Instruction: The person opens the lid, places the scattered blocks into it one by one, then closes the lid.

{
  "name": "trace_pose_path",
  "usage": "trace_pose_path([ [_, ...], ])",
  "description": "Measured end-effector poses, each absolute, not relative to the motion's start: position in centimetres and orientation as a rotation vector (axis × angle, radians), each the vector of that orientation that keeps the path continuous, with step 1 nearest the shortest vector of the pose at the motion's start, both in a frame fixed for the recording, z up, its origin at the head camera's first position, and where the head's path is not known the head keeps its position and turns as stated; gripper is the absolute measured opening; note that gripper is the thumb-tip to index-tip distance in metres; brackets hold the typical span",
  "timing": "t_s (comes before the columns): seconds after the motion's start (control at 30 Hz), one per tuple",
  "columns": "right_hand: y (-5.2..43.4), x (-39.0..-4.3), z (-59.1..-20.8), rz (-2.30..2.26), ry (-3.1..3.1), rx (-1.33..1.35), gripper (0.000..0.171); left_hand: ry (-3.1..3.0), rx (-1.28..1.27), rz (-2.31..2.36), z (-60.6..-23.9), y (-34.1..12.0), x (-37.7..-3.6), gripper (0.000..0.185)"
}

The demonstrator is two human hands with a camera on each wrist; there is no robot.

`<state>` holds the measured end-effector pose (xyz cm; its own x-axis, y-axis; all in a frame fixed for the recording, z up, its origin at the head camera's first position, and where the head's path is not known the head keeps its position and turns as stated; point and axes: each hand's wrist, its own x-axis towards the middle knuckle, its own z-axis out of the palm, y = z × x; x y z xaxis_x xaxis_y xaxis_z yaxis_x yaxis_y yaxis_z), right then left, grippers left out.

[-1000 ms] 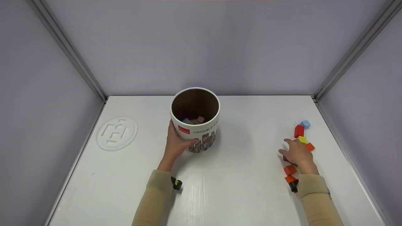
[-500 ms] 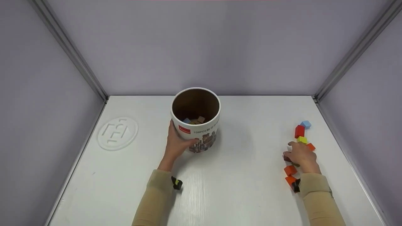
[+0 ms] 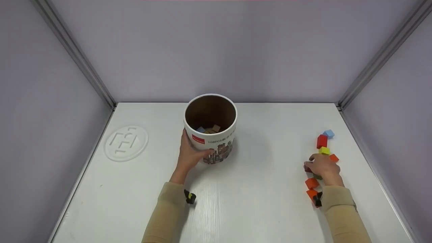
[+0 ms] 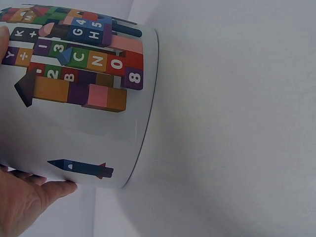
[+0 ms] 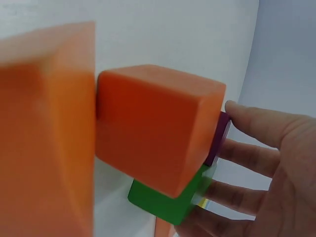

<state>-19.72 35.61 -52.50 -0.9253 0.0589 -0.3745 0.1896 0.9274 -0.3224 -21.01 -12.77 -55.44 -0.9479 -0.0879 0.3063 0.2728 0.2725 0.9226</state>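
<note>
A white cylindrical bucket (image 3: 221, 141) printed with a block city stands upright at the table's centre, several wooden blocks (image 3: 215, 128) visible inside. My left hand (image 3: 189, 156) grips its left side, thumb across the front. At the right, my right hand (image 3: 324, 166) is down among loose blocks. In the right wrist view, its thumb and fingers pinch a dark purple block (image 5: 217, 139). A green block (image 5: 159, 200) and an orange block (image 5: 148, 123) lie right beside it. Another orange block (image 5: 44, 138) looms closest to that camera.
Beyond the right hand lie a yellow block (image 3: 324, 151), a red block (image 3: 322, 141), a light blue block (image 3: 328, 134) and an orange block (image 3: 334, 158). A round white embossed disc (image 3: 126, 143) is at left. Grey panels (image 3: 216, 50) enclose the table's back and sides.
My right hand has shifted slightly right and lower, and its thumb and fingers have drawn together on the dark purple block. The left hand and bucket have stayed practically still.
</note>
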Motion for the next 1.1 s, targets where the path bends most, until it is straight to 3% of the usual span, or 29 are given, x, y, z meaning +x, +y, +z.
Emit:
trace_pose_path([
  [0.2,35.5,-20.1,-52.8,-0.635,2.7,0.147,0.037,-2.258,-0.152,-1.719,-55.3,-12.7,-21.0,0.133],
  [0.43,35.5,-20.5,-52.8,-0.683,2.694,0.156,0.044,-2.263,-0.142,-1.719,-55.3,-12.7,-21.0,0.132],
  [1.1,35.6,-20.1,-51.5,-0.732,2.91,0.178,0.032,-2.265,-0.168,-1.691,-55.1,-12.7,-20.9,0.132],
])
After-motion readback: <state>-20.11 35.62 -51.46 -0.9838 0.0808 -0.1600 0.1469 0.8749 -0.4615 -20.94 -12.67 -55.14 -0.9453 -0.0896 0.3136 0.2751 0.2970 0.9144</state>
